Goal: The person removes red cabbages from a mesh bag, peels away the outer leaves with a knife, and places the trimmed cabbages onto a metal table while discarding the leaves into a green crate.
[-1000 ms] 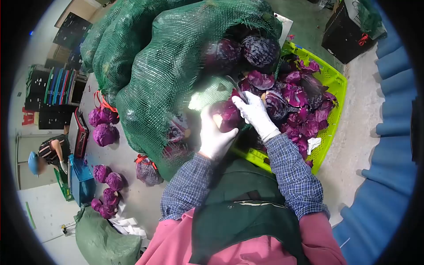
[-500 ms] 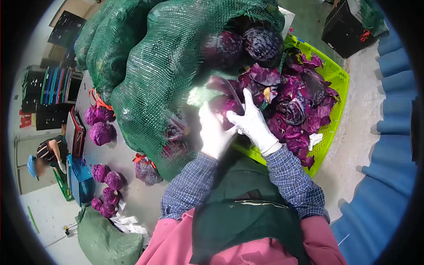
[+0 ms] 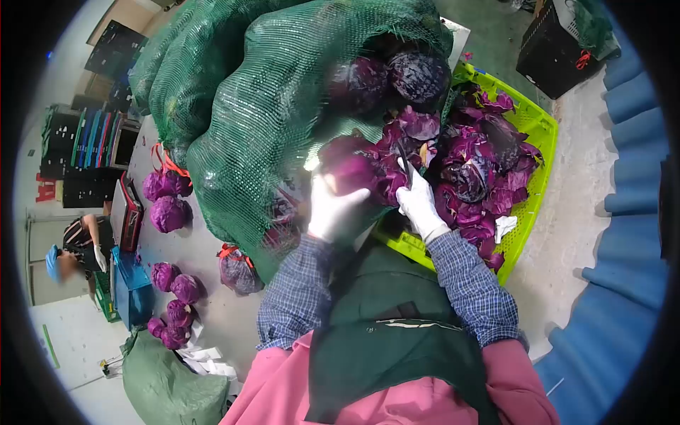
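My left hand [image 3: 336, 210], in a white glove, grips a red cabbage [image 3: 348, 164] at the mouth of a green mesh sack [image 3: 262, 106]. Just right of it, my right hand [image 3: 421, 207], also gloved, is closed round a knife [image 3: 404, 157] whose dark blade points away from me. Loose purple leaves lie between the held cabbage and the blade. More red cabbages [image 3: 419, 75] show in the sack's opening. Close to my right hand is a lime-green crate [image 3: 533, 205] heaped with trimmed cabbage leaves [image 3: 473, 177].
Several peeled cabbages [image 3: 170, 214] sit on the grey table at left, near a netted cabbage [image 3: 238, 270] tied with red. A blue bin [image 3: 132, 287] and a person [image 3: 86, 241] are beyond. A black crate [image 3: 549, 53] stands far right beside blue curtains [image 3: 609, 312].
The knife and my right hand have moved right, away from the cabbage. My left hand has shifted slightly, and more of the cabbage shows.
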A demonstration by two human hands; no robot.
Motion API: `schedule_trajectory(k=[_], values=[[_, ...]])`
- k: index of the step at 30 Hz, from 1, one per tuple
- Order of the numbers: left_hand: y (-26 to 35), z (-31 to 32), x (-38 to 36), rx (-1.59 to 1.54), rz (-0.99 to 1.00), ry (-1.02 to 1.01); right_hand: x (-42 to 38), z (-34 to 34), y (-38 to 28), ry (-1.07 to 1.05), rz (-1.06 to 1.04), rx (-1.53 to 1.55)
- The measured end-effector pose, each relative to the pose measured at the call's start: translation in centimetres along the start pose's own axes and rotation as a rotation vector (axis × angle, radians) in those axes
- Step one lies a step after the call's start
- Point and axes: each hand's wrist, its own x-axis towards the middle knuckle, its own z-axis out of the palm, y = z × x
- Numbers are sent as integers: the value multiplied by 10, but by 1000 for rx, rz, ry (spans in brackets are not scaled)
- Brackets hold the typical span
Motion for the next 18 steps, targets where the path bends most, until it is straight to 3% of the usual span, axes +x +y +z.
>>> schedule_trajectory(k=[1,2,6,9,12,13,15,18], values=[[23,0,-2,-203,-187,22,0,0,4,20,-60,24],[42,1,-5,-195,-211,-22,3,-4,11,39,-118,48],[12,-11,-7,-488,-350,-123,16,-50,9,170,-222,224],[14,-12,-7,-640,-257,-199,-15,-91,-49,239,-163,-176],[38,-15,3,-323,-87,-353,-20,-82,-49,252,-496,-95],[56,-12,5,-211,-48,-422,-43,-74,-75,29,-287,199],[69,-2,2,-23,47,-384,-60,-65,-90,-426,-159,478],[68,-1,-9,20,48,-372,-45,-45,-70,-359,-323,581]])
